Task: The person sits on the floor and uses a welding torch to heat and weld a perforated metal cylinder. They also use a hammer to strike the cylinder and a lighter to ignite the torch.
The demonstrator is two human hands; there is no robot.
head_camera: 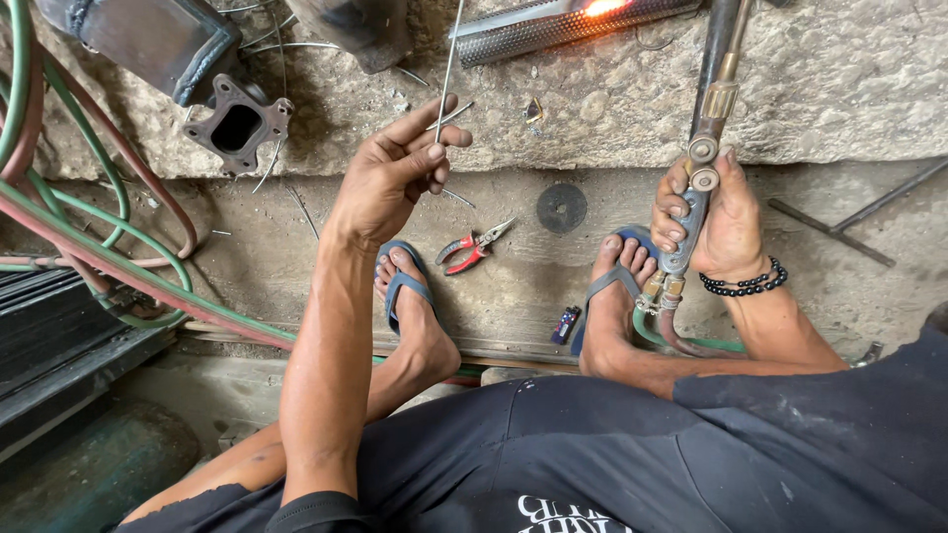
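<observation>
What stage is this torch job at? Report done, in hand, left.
Done: the perforated tube already glows orange at one spot.
In hand: the right hand grips the torch, aimed up at the tube; the left hand pinches a thin rod pointing toward it.
Left: the rod tip is apart from the glow. The pliers lie untouched.

A thin metal rod (pixel 446 74) is pinched in the left hand (pixel 390 178). A gas torch (pixel 699 168) is gripped by the right hand (pixel 716 222). Red-handled pliers (pixel 474 247) are seen lying on the floor (pixel 533 286) between the feet.
</observation>
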